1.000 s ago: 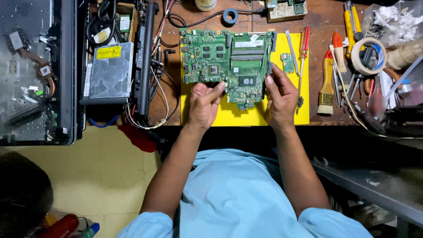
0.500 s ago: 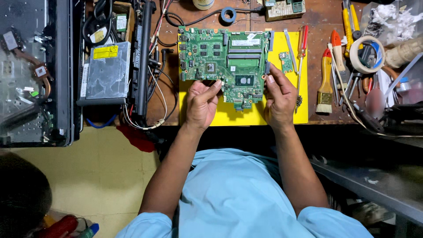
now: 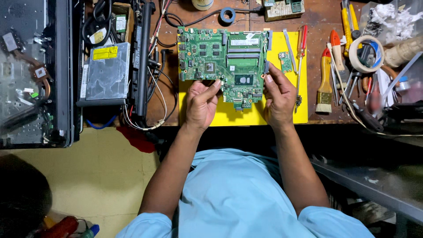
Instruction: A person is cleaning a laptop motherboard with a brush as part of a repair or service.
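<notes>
While both hands grip the green rectangular laptop circuit board by its near edge, it lies over the flat yellow mat on the brown wooden bench. The left hand pinches the edge near the bare processor chip, thumb on top; the right hand pinches the right near corner, fingers close together. Holding by the edges seems wise: pads should stay off the chips and connectors, and the board kept level. A red-handled screwdriver and a wooden-handled brush lie just right.
</notes>
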